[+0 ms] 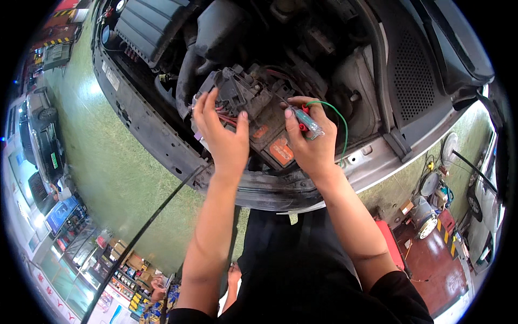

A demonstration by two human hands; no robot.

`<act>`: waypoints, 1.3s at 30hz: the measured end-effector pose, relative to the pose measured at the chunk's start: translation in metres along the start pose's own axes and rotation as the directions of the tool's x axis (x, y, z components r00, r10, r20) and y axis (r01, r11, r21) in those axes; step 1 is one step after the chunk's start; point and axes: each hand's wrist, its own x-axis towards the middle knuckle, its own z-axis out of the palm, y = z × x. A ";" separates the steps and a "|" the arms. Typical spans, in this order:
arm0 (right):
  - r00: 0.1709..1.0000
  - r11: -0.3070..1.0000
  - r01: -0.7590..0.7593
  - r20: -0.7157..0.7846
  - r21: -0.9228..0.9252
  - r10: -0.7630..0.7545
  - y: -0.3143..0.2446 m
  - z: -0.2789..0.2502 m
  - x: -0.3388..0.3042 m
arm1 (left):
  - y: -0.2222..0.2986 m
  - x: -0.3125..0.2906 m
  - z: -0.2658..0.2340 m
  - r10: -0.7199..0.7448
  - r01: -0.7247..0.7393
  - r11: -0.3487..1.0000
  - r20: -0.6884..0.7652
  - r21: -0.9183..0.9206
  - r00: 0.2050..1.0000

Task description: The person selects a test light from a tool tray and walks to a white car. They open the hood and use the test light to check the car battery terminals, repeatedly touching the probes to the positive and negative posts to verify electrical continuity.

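Observation:
My right hand (318, 151) grips a test light (308, 124) with a clear, teal-tinted handle, its thin tip pointing toward the engine bay. Red parts that look like clip covers (302, 128) show between the same fingers. From this hand a green wire (344, 121) loops out to the right and down. My left hand (224, 143) holds nothing, its fingers apart, over red wires (226, 117) beside a grey plastic fuse box (234, 89) with its top uncovered. Between and beyond my hands lies a dusty car battery (270, 137) with orange labels.
A ribbed black engine-bay housing (151, 27) is at the far left, next to a thick air duct (189, 73). A black rod (143, 229) slants down from the car's front edge. Another person's hand (234, 272) shows below my left forearm. Fans and equipment (426, 216) stand at right.

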 end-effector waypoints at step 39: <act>0.947 0.782 0.178 0.321 -0.597 0.029 -0.013 0.056 0.011 | -0.025 -0.044 -0.033 -0.286 0.448 0.770 0.383 -0.454 0.878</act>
